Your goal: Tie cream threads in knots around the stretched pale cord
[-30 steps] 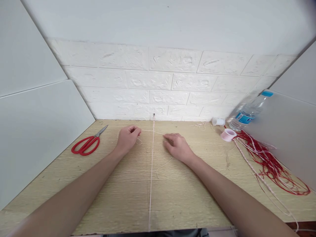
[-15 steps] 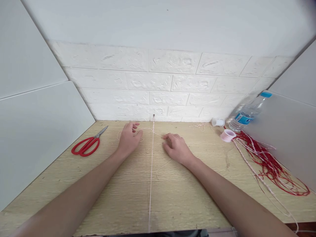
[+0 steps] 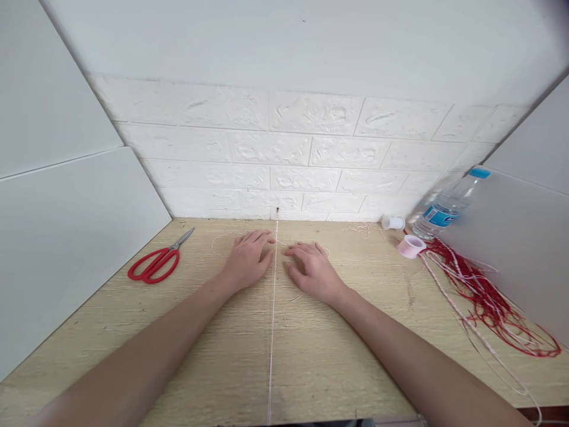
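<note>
Pale string point(image 3: 272, 320) crosses the tabletop point(image 3: 213, 367). Left hand point(image 3: 249, 259) and right hand point(image 3: 313, 270) flank it, fingers bent, their grip unclear.

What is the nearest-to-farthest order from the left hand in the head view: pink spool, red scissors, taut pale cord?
From the left hand:
1. Taut pale cord, just to its right.
2. Red scissors, to its left.
3. Pink spool, far right, beyond the right hand.

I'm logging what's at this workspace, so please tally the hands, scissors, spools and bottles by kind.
Hands: 2 (left hand, right hand)
Scissors: 1 pair
Spools: 2 (white spool, pink spool)
Bottle: 1
Total: 6
</note>
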A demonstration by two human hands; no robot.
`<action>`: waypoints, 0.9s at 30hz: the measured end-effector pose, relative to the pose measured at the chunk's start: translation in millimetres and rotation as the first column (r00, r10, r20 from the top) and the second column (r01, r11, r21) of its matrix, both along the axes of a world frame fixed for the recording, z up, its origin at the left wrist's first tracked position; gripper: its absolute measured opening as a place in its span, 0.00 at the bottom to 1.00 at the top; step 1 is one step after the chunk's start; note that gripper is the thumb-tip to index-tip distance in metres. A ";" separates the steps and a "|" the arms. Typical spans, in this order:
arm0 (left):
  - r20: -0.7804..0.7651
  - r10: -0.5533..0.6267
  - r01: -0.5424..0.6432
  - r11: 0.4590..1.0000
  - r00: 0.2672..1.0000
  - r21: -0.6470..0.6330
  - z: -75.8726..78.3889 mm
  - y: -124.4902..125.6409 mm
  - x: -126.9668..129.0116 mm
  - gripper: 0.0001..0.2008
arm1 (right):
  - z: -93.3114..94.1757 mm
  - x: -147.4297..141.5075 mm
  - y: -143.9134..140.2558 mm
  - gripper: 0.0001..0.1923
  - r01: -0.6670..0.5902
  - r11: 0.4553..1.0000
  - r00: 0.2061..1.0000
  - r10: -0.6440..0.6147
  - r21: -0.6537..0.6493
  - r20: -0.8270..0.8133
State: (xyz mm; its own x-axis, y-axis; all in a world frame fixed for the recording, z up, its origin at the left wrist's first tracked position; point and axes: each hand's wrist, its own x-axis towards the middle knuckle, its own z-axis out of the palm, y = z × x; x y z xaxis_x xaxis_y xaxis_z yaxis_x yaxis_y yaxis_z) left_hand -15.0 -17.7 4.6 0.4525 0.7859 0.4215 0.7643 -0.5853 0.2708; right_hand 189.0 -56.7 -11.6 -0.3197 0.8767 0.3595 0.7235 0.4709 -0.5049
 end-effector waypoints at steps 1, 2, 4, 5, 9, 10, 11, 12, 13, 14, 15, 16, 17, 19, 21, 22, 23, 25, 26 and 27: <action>0.012 0.011 -0.011 1.000 1.000 -0.003 0.1 0.0 0.3 0.12 | 1.6 -1.1 -0.5 0.14 0.010 1.000 1.000 -0.010 0.005 -0.020; 0.021 0.020 -0.020 1.000 1.000 -0.006 0.1 0.0 0.5 0.12 | 2.9 -2.1 -0.8 0.13 0.020 1.000 0.999 -0.020 0.006 -0.036; 0.031 0.039 -0.039 0.999 0.999 0.003 -0.3 0.0 1.2 0.14 | 4.3 -4.1 -0.7 0.13 0.041 0.999 0.997 -0.041 -0.006 -0.059; 0.034 0.049 -0.050 0.999 0.998 0.015 -0.7 -0.1 1.5 0.16 | 4.7 -5.0 -0.4 0.14 0.052 0.999 0.996 -0.053 -0.016 -0.070; 0.035 0.086 -0.088 0.995 0.996 0.053 -2.3 -0.4 3.0 0.22 | 6.3 -8.7 3.1 0.18 0.102 0.994 0.989 -0.107 -0.049 -0.100; 0.034 0.091 -0.093 0.994 0.995 0.053 -2.7 -0.6 3.2 0.22 | 7.1 -9.6 5.2 0.18 0.112 0.992 0.988 -0.117 -0.049 -0.104; 0.034 0.096 -0.098 0.994 0.995 0.050 -3.0 -0.8 3.3 0.22 | 8.2 -10.5 8.0 0.18 0.117 0.992 0.987 -0.121 -0.044 -0.107; 0.036 0.103 -0.105 0.993 0.994 0.048 -3.3 -1.1 3.4 0.22 | 9.4 -11.6 11.6 0.18 0.115 0.993 0.987 -0.119 -0.036 -0.111; 0.041 0.114 -0.115 0.992 0.993 0.044 -3.6 -1.2 3.6 0.22 | 10.6 -12.9 16.2 0.19 0.107 0.994 0.987 -0.110 -0.030 -0.117; 0.052 0.127 -0.129 0.991 0.990 0.036 -3.8 -1.2 3.9 0.22 | 11.9 -14.4 21.5 0.20 0.098 0.995 0.987 -0.101 -0.025 -0.127; 0.069 0.144 -0.146 0.989 0.987 0.022 -3.9 -0.8 4.5 0.21 | 13.0 -16.4 27.2 0.21 0.088 0.996 0.986 -0.091 -0.031 -0.139; 0.093 0.159 -0.160 0.987 0.983 0.002 -3.8 -0.1 5.3 0.21 | 13.8 -18.6 33.0 0.22 0.088 0.995 0.983 -0.094 -0.050 -0.159; 0.124 0.169 -0.167 0.986 0.978 -0.022 -3.5 1.1 6.5 0.22 | 14.2 -21.3 38.7 0.22 0.090 0.993 0.976 -0.103 -0.079 -0.189; 0.190 0.154 -0.143 0.987 0.970 -0.073 -2.3 4.7 9.6 0.26 | 13.5 -27.0 48.0 0.24 0.090 0.985 0.952 -0.128 -0.148 -0.278; 0.232 0.103 -0.083 0.992 0.967 -0.094 -0.7 9.0 13.3 0.30 | 10.4 -32.3 53.9 0.27 0.091 0.978 0.918 -0.156 -0.189 -0.364; 0.243 0.078 -0.057 0.994 0.967 -0.093 -0.2 11.1 15.1 0.32 | 8.1 -34.4 55.6 0.28 0.091 0.976 0.902 -0.165 -0.199 -0.400; 0.251 0.064 -0.043 0.995 0.966 -0.088 0.0 13.0 16.7 0.33 | 5.4 -36.1 56.8 0.29 0.086 0.975 0.887 -0.168 -0.204 -0.429; 0.273 0.061 -0.038 0.995 0.960 -0.089 -0.7 15.7 19.0 0.32 | -0.3 -38.2 58.2 0.29 0.062 0.978 0.872 -0.150 -0.199 -0.466; 0.290 0.064 -0.037 0.994 0.955 -0.099 -1.5 16.5 19.4 0.32 | -2.8 -38.6 58.7 0.29 0.046 0.981 0.868 -0.134 -0.191 -0.479; 0.307 0.064 -0.029 0.993 0.949 -0.117 -2.4 17.1 19.4 0.31 | -5.0 -38.7 59.2 0.29 0.030 0.983 0.864 -0.116 -0.181 -0.489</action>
State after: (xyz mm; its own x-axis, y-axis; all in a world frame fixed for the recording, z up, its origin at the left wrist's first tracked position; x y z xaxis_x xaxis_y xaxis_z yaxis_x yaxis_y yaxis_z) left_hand 4.4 -0.7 2.3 0.2752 0.8519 0.4456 0.6578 -0.5048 0.5589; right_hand 150.2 2.5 -16.7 -0.0696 0.9500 0.3043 0.3858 0.3069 -0.8701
